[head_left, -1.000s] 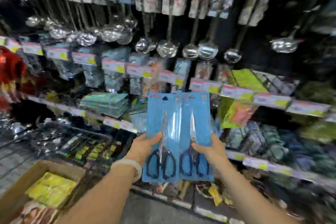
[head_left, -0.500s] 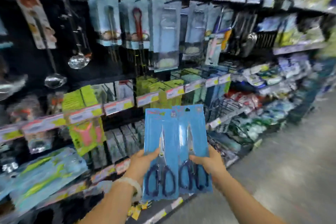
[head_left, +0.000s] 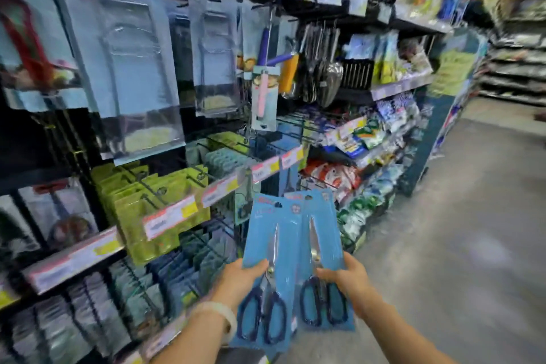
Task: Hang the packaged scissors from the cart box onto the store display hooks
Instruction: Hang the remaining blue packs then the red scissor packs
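Observation:
I hold two packs of scissors on blue cards, side by side and upright, in front of the shelving. My left hand (head_left: 240, 276) grips the left pack (head_left: 267, 248) at its lower left edge, thumb on the front. My right hand (head_left: 351, 281) grips the right pack (head_left: 320, 233) at its lower right edge. Each pack shows steel blades and dark blue handles, with a hang hole at the top. Display hooks (head_left: 206, 151) with hanging goods stick out of the black panel above the packs. The cart box is out of view.
Shelves run along the left, with price-tag rails (head_left: 170, 216), green packs (head_left: 139, 201), clear blister packs (head_left: 130, 62) and hanging metal utensils (head_left: 322, 68). A dark end panel (head_left: 437, 115) closes the shelf row. Grey aisle floor (head_left: 458, 245) opens to the right.
The view has swung right along the shelf, from the ladles to the blister packs and the aisle. Both hands keep the two packs, which now sit lower and slightly apart.

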